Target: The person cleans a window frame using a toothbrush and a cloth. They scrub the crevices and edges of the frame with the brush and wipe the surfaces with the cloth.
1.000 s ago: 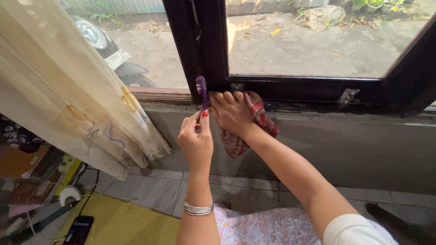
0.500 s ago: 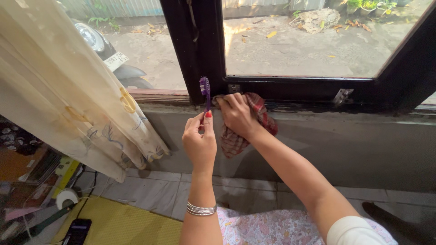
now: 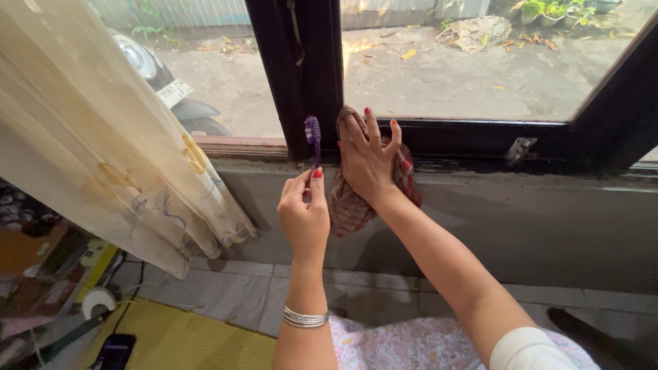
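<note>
Left hand (image 3: pixel 303 216) pinches the handle of a purple toothbrush (image 3: pixel 312 133) in a narrow grip between thumb and fingers, bristle head raised at twelve o'clock against the foot of the dark window frame (image 3: pixel 301 75). Just beside it, at three o'clock, the right hand (image 3: pixel 369 161) lies spread, fingers splayed, pressing a red checked cloth (image 3: pixel 349 205) flat onto the sill edge; the cloth's lower half hangs down over the grey wall (image 3: pixel 534 226) below.

The sill track (image 3: pixel 480 164) running off toward three o'clock looks dark and grimy, which suggests the scrubbing is at the corner post only, with most of the ledge not yet wiped. A metal hinge bracket (image 3: pixel 519 149) sits well apart along that stretch. At nine o'clock a pale patterned curtain (image 3: pixel 103 137) hangs drawn aside; a silver bangle (image 3: pixel 306 317) circles the left wrist.
</note>
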